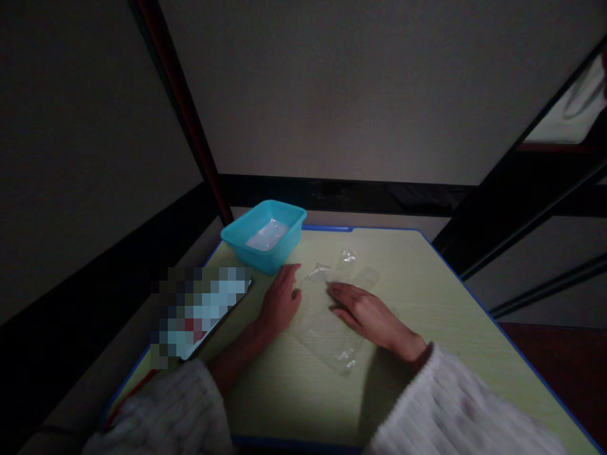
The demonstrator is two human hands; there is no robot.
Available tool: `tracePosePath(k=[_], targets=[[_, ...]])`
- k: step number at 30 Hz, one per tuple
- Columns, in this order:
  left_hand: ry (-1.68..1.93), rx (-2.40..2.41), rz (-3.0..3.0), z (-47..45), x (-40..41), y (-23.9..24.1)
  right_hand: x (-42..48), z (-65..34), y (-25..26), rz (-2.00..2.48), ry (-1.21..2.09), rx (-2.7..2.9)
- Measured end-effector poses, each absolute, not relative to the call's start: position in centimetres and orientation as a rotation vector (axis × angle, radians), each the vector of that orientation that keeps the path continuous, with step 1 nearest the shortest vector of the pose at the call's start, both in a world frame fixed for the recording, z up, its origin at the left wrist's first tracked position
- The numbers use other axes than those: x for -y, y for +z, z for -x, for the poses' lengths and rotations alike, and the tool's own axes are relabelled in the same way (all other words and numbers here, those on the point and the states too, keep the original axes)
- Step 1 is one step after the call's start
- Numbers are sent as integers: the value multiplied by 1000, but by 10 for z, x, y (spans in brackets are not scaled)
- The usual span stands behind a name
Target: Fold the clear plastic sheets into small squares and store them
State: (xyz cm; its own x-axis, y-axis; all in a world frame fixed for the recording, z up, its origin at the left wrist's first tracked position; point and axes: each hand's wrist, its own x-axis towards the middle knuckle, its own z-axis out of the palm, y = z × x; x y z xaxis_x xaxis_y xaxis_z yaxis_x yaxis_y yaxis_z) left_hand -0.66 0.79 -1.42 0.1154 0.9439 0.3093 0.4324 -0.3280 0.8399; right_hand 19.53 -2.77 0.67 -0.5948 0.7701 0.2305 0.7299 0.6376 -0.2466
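Note:
A clear, thin plastic bag (325,332) lies spread on the table, its two strip-like handles pointing to the far side. My right hand (365,313) rests on the bag's upper right part, fingers stretched out and thumb apart, holding nothing. At the bag's left edge is my left hand (281,302), with its fingers extended forward and the thumb a little apart. It holds nothing; whether it touches the bag I cannot tell. The bag has some creases and shiny folds near the handles and its lower corner.
A turquoise plastic basket (262,254) with whitish, flat material (269,236) inside stands at the table's far left. Along the left edge lies a blurred-out flat object (203,313). The pale table (417,373) has a blue rim, with walls beyond it.

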Motion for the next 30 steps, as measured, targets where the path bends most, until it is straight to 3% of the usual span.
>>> tracePosePath(k=[5,14,26,30], targets=[[958,-1112,-2314,-1,7,-8,22,-197,1,1287,139,2489],[423,-753,-2598,-8,22,-8,16,-204,-10,1405,99,2460],[173,-760,-2787,1,22,-5,7,-222,-5,1599,36,2386],[253,-710,-2857,6,23,-2,7,-223,-4,1591,1,2349]])
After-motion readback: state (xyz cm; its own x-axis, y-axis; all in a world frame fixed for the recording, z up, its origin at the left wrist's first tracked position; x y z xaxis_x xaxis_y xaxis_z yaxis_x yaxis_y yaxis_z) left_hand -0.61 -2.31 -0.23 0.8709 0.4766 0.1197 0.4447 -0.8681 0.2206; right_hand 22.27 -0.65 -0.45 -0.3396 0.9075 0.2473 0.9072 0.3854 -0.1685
